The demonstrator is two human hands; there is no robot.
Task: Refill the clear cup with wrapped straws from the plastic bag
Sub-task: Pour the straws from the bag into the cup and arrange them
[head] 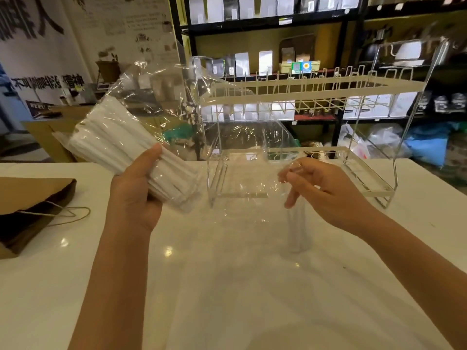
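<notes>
My left hand (134, 195) grips a clear plastic bag (141, 117) packed with white wrapped straws (121, 145), held tilted above the white counter at centre left. The bag's loose open end billows up and to the right. A tall clear cup (299, 238) stands on the counter at centre right, hard to see, with a few white wrapped straws (297, 231) upright inside it. My right hand (326, 190) hovers at the cup's top, thumb and forefinger pinched over the straws' upper ends, the other fingers loosely spread. The straws' tops are hidden behind my fingers.
A clear acrylic rack (366, 178) with a cream wire shelf (303, 94) stands on the counter just behind the cup. A brown paper bag (30, 203) with string handles lies at the left edge. Dark shelving with packets fills the background.
</notes>
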